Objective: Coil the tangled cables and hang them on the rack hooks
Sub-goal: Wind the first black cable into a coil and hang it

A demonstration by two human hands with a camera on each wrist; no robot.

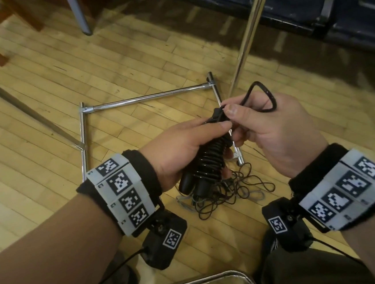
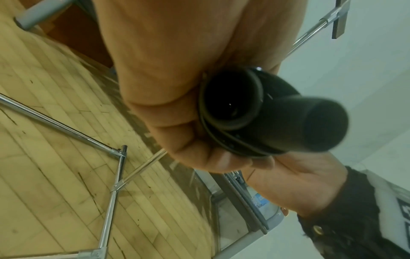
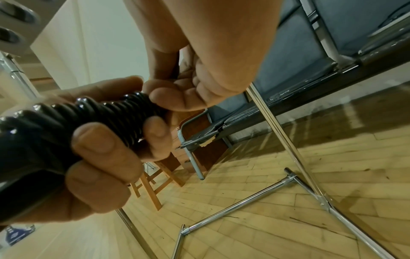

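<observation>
You are gripping a black bundle (image 1: pixel 209 160) in your left hand (image 1: pixel 183 154), fingers curled around two stubby handles with black cord wound tightly round them in neat turns. Your right hand (image 1: pixel 271 130) is pinching the free cord (image 1: pixel 262 97) between thumb and forefinger just above the top of the bundle, with a short loop arching over the back of that hand. By the look of it you are laying the last turns, or tucking in the tail.

To do this well, be keeping light tension on the cord as you are guiding it, so that each turn is sitting flat against the one below rather than riding over it. Be holding the bundle firmly with the left thumb pressing on the last turn, so nothing is springing loose while the right hand is repositioning. The loop is short, so be feeding it through or under a turn rather than forcing another full wrap.

A second tangle of thin cable (image 1: pixel 231 192) is lying on the wooden floor (image 1: pixel 39 111) directly beneath your hands, not yet coiled. The chrome rack (image 1: pixel 147 97) is standing just beyond it; its hooks are not showing clearly in any view, so you will likely be looking upward to find them.
</observation>
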